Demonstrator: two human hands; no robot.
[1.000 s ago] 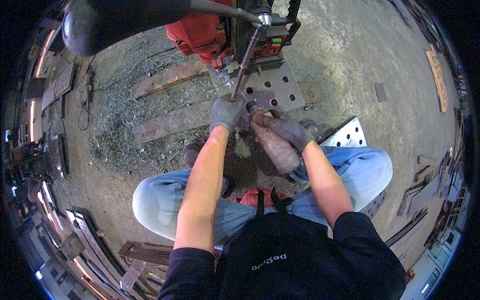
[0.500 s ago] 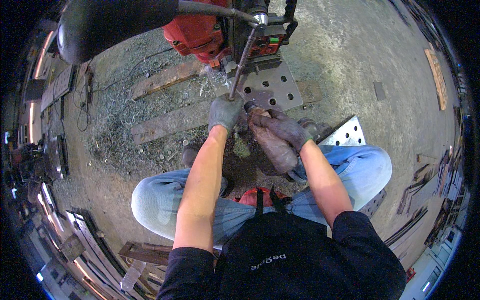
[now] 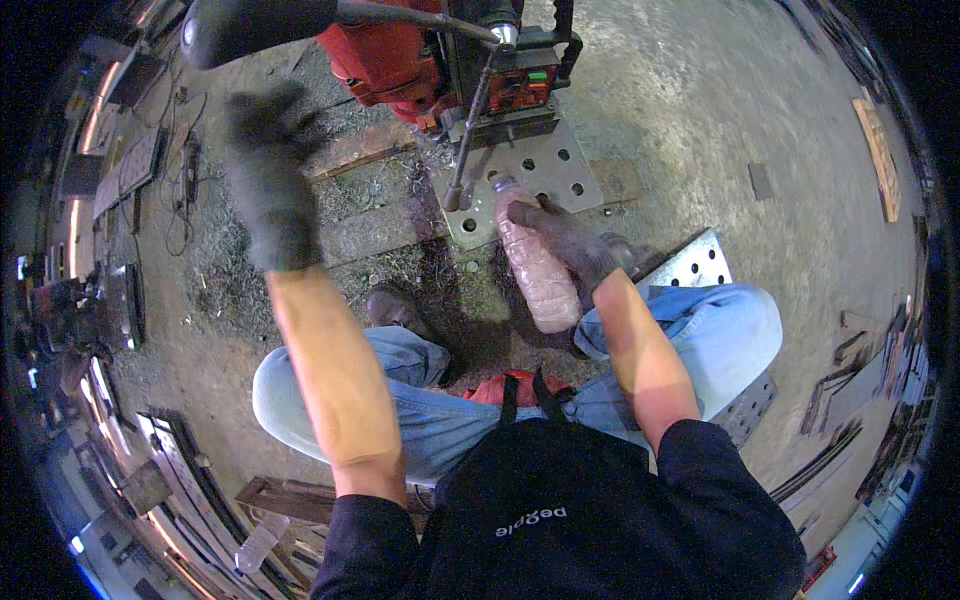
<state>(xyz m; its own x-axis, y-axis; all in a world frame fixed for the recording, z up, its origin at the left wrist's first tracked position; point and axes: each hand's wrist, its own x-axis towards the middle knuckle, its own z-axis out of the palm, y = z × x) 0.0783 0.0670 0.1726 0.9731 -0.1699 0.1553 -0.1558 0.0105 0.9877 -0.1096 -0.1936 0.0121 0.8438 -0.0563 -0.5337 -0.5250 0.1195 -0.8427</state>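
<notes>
My right hand [image 3: 572, 243], in a dark glove, is wrapped round a cloudy plastic bottle [image 3: 541, 285] with its neck tilted up over the near part of a steel plate [image 3: 548, 203] with round holes. My left hand [image 3: 272, 185], gloved in grey, is raised at the left, away from the plate; its fingers are smeared by motion. Beyond the plate stands a red drilling machine [image 3: 385, 65]. One of its lever arms [image 3: 470, 130] hangs down over the plate, and another ends in a big black grip [image 3: 260, 30] above my left hand.
Wooden boards [image 3: 375, 232] and metal shavings lie on the floor left of the plate. A second holed plate [image 3: 695, 262] is beside my right knee. A clear bottle [image 3: 262, 543] lies at the lower left, near metal bars. More bars and scrap line the right side.
My left hand has let go of the hanging lever's end and swung up to the left. The bottle stays in my right hand, its neck now showing over the plate.
</notes>
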